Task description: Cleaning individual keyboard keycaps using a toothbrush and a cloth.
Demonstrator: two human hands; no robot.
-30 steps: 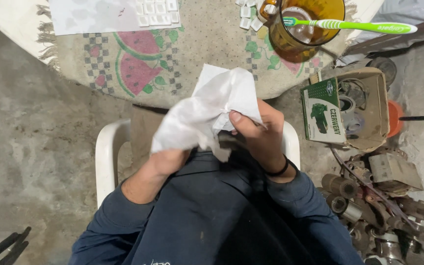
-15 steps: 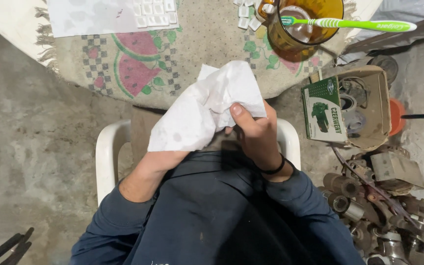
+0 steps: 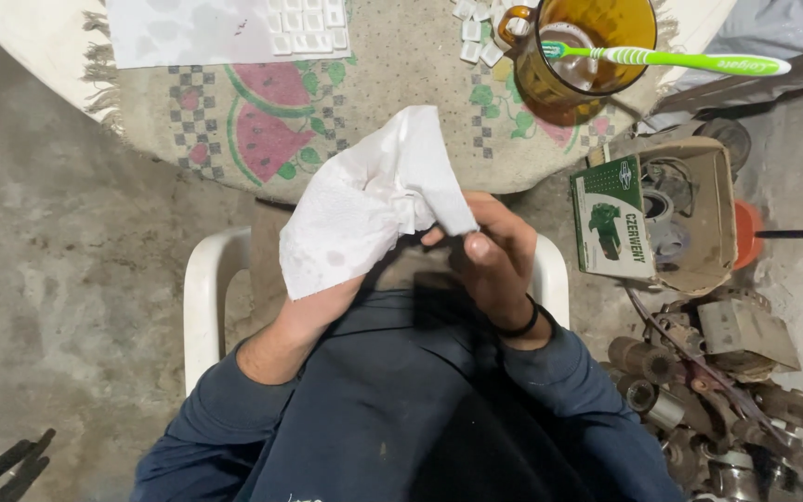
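Both hands gripping a crumpled white paper towel (image 3: 364, 209).
Right hand (image 3: 494, 256) pinches its corner; left hand (image 3: 313, 311) closes beneath, mostly covered.

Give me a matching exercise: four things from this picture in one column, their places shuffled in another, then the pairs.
1. toothbrush
2. paper towel
3. cardboard box
4. white tiles

a. held in both hands
b. on the floor right of the chair
c. across the amber glass
d. on a sheet on the table

Pairs: 1-c, 2-a, 3-b, 4-d
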